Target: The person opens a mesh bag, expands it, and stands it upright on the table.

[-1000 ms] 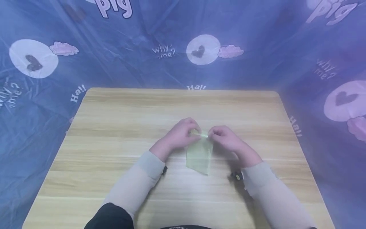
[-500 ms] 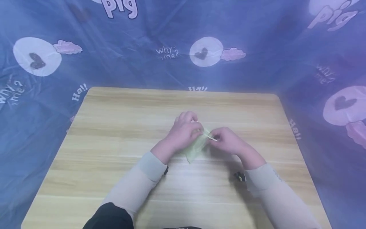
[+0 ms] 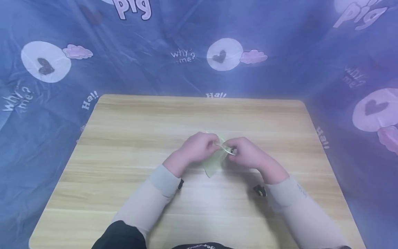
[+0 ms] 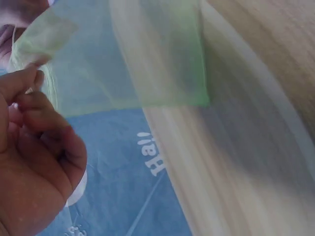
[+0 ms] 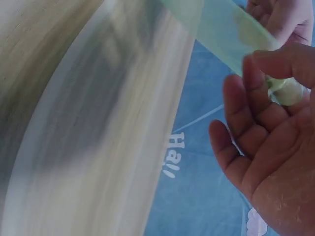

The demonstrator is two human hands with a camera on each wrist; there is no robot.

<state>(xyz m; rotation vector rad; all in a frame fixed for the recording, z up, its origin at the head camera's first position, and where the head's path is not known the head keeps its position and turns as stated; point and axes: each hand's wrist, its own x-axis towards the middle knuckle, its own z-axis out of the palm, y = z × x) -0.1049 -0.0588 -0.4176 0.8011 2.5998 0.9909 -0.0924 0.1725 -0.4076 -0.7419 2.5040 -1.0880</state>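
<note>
A wood-grain counter (image 3: 130, 124) with rounded corners lies under the work, and a blue printed cloth (image 3: 149, 72) rises behind it and along both sides, bearing white discs with dark hearts, pink clouds and lettering such as "Ha!!" and "why me?". Pale sleeves (image 3: 141, 202) reach in from the near edge, with a small black device (image 3: 259, 190) beside the right cuff. The two hands cover parts of the upper edge of a sheer green pouch (image 3: 214, 163), held between them over the middle of the counter. The left hand (image 3: 196, 148) has its grip pinched on the gathered edge; the right hand (image 3: 248, 152) also has its grip pinched on that edge, its other fingers loosely bent. The fabric is see-through, straight along its sides, with a sharp corner and a lighter, crumpled rim near the right thumb.
</note>
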